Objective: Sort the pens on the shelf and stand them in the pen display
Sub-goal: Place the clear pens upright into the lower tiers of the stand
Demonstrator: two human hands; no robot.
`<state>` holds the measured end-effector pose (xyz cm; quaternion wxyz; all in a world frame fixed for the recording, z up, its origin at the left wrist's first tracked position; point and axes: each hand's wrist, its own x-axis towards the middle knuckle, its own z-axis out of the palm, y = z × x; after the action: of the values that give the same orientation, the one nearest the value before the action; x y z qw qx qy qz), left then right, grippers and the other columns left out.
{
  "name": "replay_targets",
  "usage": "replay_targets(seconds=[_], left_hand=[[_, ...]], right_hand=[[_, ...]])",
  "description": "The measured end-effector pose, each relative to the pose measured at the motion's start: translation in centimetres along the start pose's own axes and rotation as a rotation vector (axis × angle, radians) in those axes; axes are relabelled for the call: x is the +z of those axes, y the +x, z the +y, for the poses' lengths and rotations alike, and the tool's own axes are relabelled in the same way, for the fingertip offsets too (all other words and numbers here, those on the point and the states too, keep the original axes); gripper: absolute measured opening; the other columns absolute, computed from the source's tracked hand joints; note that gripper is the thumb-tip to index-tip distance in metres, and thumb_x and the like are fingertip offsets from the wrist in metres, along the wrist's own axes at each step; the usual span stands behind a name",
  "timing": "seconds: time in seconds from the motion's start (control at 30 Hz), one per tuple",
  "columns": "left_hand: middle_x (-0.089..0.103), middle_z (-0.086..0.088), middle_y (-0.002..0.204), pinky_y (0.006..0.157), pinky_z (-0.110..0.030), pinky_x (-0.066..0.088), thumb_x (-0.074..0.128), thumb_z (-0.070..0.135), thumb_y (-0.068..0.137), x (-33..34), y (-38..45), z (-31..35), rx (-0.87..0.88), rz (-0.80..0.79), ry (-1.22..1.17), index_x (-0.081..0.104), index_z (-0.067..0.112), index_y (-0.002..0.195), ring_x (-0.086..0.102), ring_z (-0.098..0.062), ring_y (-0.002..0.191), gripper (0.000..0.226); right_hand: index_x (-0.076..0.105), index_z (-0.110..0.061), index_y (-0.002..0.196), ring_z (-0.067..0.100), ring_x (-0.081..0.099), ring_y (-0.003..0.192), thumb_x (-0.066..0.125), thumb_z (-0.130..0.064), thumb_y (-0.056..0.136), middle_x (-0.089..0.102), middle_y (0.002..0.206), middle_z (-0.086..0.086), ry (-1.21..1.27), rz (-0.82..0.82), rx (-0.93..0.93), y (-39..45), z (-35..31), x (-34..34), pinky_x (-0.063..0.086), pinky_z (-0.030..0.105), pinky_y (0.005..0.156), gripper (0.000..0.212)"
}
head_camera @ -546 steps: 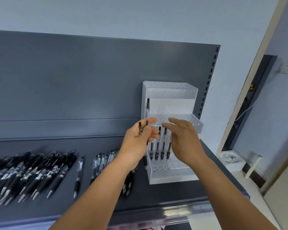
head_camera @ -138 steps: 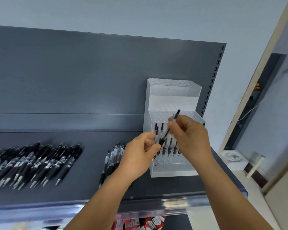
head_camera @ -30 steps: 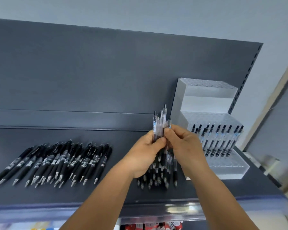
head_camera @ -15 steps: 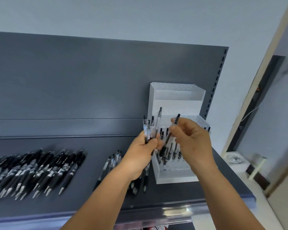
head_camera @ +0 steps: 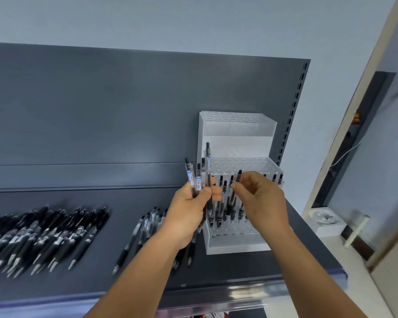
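Note:
A white tiered pen display (head_camera: 237, 138) stands at the right end of the dark shelf (head_camera: 124, 267). Several clear pens with black tips stand in its lowest tier (head_camera: 225, 203). My left hand (head_camera: 189, 214) grips a bunch of clear pens (head_camera: 199, 177), held upright just left of the display. My right hand (head_camera: 262, 198) pinches a single clear pen (head_camera: 238, 180) upright over the lowest tier, among the standing pens. More clear pens (head_camera: 145, 228) lie on the shelf under my left forearm.
A large heap of black pens (head_camera: 44, 235) lies at the shelf's left. The grey back panel (head_camera: 124, 111) rises behind. The display's two upper tiers hold no pens. To the right is a doorway with a white box (head_camera: 326, 222) on the floor.
Both hands have shifted slightly toward the display. My right hand has turned its single pen from slanted to nearly upright and brought it over the lowest tier. The left hand keeps its bunch.

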<state>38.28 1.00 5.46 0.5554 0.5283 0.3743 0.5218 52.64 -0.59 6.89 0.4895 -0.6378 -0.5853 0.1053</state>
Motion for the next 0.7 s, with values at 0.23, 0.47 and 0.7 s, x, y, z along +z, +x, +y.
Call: replay_targets(seconds=[0.23, 0.47, 0.7], left_hand=[[0.072, 0.006, 0.080, 0.093, -0.025, 0.046, 0.047, 0.011, 0.098, 0.1, -0.2, 0.2, 0.022, 0.007, 0.003, 0.064, 0.024, 0.097, 0.067, -0.009, 0.087, 0.021], [0.064, 0.008, 0.073, 0.095, -0.031, 0.046, 0.040, 0.014, 0.100, 0.3, -0.3, -0.2, 0.055, -0.037, 0.117, 0.059, 0.023, 0.103, 0.059, -0.010, 0.076, 0.021], [0.070, 0.001, 0.091, 0.093, -0.027, 0.046, 0.038, 0.013, 0.102, 0.4, -0.6, 0.7, 0.066, -0.116, 0.106, 0.061, 0.023, 0.108, 0.066, -0.011, 0.089, 0.026]], right_hand=[[0.057, -0.022, 0.083, 0.008, 0.052, 0.064, 0.061, -0.037, 0.089, 0.056, 0.069, -0.012, -0.237, -0.126, 0.058, 0.5, 0.9, 0.7, 0.037, 0.021, 0.055, 0.017], [0.058, -0.023, 0.093, 0.009, 0.053, 0.072, 0.060, -0.039, 0.089, 0.056, 0.079, -0.011, -0.308, -0.169, 0.058, 0.6, 0.9, 1.0, 0.036, 0.024, 0.059, 0.017], [0.056, -0.025, 0.087, 0.008, 0.054, 0.069, 0.056, -0.040, 0.089, 0.061, 0.083, -0.001, 0.093, -0.045, -0.030, -0.4, -1.7, 0.0, 0.040, 0.012, 0.054, 0.015]])
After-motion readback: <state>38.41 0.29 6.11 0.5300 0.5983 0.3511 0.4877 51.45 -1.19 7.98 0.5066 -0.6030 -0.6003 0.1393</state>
